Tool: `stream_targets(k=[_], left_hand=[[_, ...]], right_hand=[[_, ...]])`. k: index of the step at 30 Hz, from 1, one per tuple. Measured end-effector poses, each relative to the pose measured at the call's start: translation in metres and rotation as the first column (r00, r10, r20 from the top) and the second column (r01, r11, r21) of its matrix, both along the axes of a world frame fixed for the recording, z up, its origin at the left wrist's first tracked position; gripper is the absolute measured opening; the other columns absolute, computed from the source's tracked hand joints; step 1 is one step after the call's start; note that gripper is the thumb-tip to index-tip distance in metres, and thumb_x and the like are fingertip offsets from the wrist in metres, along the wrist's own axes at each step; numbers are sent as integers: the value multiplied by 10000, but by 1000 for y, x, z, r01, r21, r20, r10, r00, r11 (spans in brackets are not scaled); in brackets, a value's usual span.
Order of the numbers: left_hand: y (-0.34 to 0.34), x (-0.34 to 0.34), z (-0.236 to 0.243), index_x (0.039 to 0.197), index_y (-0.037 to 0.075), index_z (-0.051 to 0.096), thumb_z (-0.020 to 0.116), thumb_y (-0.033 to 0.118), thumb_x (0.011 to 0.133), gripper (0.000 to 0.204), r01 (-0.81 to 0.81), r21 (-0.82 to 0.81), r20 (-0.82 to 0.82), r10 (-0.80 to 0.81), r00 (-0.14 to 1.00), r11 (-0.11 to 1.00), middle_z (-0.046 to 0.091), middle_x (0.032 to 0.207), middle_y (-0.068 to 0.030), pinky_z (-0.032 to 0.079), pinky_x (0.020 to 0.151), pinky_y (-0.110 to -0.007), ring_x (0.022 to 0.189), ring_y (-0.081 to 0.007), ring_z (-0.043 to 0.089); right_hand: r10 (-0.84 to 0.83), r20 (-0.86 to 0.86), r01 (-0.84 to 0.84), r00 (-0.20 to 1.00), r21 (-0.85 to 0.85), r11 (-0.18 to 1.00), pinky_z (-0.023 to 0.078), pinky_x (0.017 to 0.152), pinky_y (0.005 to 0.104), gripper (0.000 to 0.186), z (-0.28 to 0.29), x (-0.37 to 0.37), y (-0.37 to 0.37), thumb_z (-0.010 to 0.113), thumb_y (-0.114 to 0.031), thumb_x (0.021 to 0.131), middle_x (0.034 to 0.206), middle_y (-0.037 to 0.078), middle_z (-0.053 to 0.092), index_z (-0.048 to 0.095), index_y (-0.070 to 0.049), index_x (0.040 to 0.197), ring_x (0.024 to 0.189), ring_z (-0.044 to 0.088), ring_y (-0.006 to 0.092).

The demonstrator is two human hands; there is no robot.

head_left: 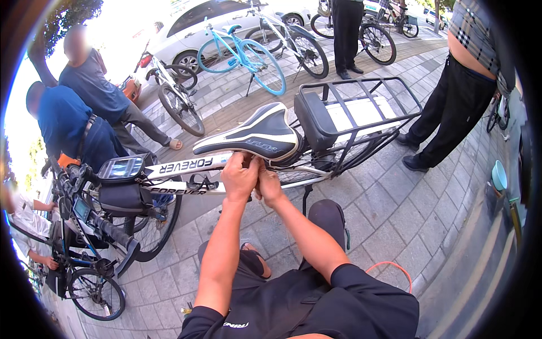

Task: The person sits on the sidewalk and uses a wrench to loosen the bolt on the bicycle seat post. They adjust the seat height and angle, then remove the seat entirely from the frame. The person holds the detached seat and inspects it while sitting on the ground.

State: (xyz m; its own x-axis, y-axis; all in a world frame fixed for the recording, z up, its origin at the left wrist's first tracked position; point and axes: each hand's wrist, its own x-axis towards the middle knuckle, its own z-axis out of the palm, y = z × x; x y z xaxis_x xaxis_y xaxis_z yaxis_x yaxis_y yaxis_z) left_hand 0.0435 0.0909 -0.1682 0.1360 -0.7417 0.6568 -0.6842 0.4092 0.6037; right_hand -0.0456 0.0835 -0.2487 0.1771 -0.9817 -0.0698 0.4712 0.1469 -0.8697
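A white bicycle frame (pixel 226 185) stretches across the middle, topped by a black and white saddle (pixel 257 135). Just under the saddle, where the seat post meets the frame, my left hand (pixel 238 176) and my right hand (pixel 269 182) are close together. The left fingers are bent and pinched at that joint; the right ones curl in beside them. What they grip is hidden behind the fingers and the saddle. Behind the saddle sits a black rear rack (pixel 361 104) with a black box (pixel 315 120) at its front.
A black frame bag (pixel 125 195) hangs near the handlebar (pixel 107 226). People stand at the left and right, one in black trousers (pixel 460 107) near the rack. Parked bikes, including a light-blue bicycle (pixel 240 53), and a white car (pixel 195 28) line the far side. An orange hose (pixel 395 264) lies on the paving.
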Motion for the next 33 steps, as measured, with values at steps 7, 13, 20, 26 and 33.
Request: stream_targets(k=[7, 13, 20, 26, 33], left_hand=[[-2, -12, -10, 980, 56, 712, 811, 202, 872, 207, 6, 8, -163, -4, 987, 1000, 757, 868, -119, 578, 690, -396, 752, -295, 753], [3, 2, 9, 923, 81, 743, 850, 237, 829, 211, -66, -22, 46, 67, 997, 998, 747, 868, -91, 565, 675, -405, 765, -301, 734], [0, -8, -4, 892, 61, 744, 880, 247, 792, 251, -136, 1, -93, 135, 986, 991, 733, 842, -84, 557, 676, -390, 740, -281, 712], [2, -8, 4, 1018, 110, 650, 955, 297, 688, 486, -246, -309, 168, 307, 937, 919, 645, 927, -47, 457, 849, -426, 922, -274, 612], [14, -3, 44, 1538, 237, 483, 892, 305, 683, 950, -265, -403, 466, 446, 764, 876, 418, 1480, -142, 197, 1215, -592, 1481, -397, 311]], right_hand=[[-164, -137, 128, 977, -240, 962, 390, 494, 308, 741, -3, -14, -9, 460, -645, 1087, 598, 0, 563, 650, -57, 678, 561, 510, 96], [-94, 303, 57, 948, 130, 990, 351, 368, 308, 691, 6, 49, 9, 357, -626, 1118, 586, -15, 541, 627, -114, 741, 441, 486, 100], [97, 166, -81, 981, -102, 991, 429, 475, 291, 643, -29, 13, -11, 357, -616, 1123, 642, -19, 562, 648, -127, 823, 531, 524, 93], [-38, 315, 63, 948, -70, 996, 523, 869, 300, 547, -11, 49, 1, 399, -519, 1149, 1168, 32, 661, 575, -54, 1376, 1033, 610, 101], [-38, -35, 38, 999, -16, 999, 330, 417, 281, 687, 1, 7, 2, 430, -732, 1045, 565, -50, 470, 641, -138, 772, 464, 415, 56]])
